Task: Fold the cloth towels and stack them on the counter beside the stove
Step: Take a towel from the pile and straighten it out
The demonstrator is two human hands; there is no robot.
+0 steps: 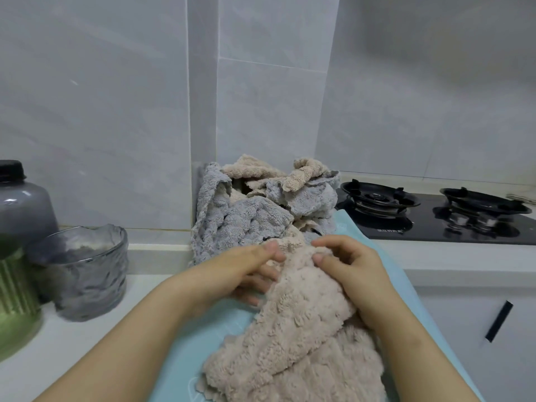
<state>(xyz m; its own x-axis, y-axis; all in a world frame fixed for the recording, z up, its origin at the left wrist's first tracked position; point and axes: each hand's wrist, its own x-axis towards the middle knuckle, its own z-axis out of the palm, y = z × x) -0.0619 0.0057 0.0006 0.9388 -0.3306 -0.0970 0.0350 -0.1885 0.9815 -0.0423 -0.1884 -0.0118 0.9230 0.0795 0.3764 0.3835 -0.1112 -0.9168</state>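
Head view. Beige towel [304,329] lies bunched on a blue mat [179,358], left of the stove [435,219] and nearer the camera.

Left hand [246,271]: grip pinches the towel's far edge, thumb on top, fingers under.

Right hand [356,274]: grip curled over the same edge, between the left hand and the stove.

Pile [246,221] of unfolded grey and beige towels sits just beside the stove's left edge, against the wall.

Glass bowl [87,271] and jar [20,227] stand on the tabletop [72,343], well left of the stove.
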